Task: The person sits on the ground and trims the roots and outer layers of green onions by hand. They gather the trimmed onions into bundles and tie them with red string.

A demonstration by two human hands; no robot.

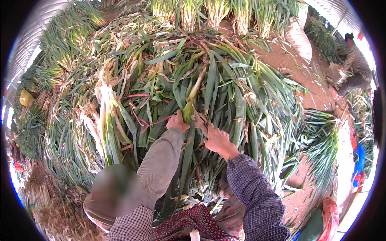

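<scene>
My left hand (178, 121), below a grey oversleeve, is closed around the green lower stalk of a large scallion (188, 111). The scallion's pale stem runs upward and its long leaves trail toward my lap. Just to the right, my right hand (220, 141) has its thumb and index finger at a withered brown leaf (200, 123) beside that stalk; the fingertips look pinched on it. Beneath both hands spreads a big heap of scallions (238, 111). Red tie strips (146, 122) lie left of my left hand. A few white-stemmed scallions (106, 120) rest farther left.
Tied scallion bundles (215, 13) stand upright at the far side. A white sack (298, 39) leans on the brown soil (313, 78). Another person (357, 66) is at the right. More scallions (324, 147) lie at right. A blurred round patch (117, 190) covers part of the lower left.
</scene>
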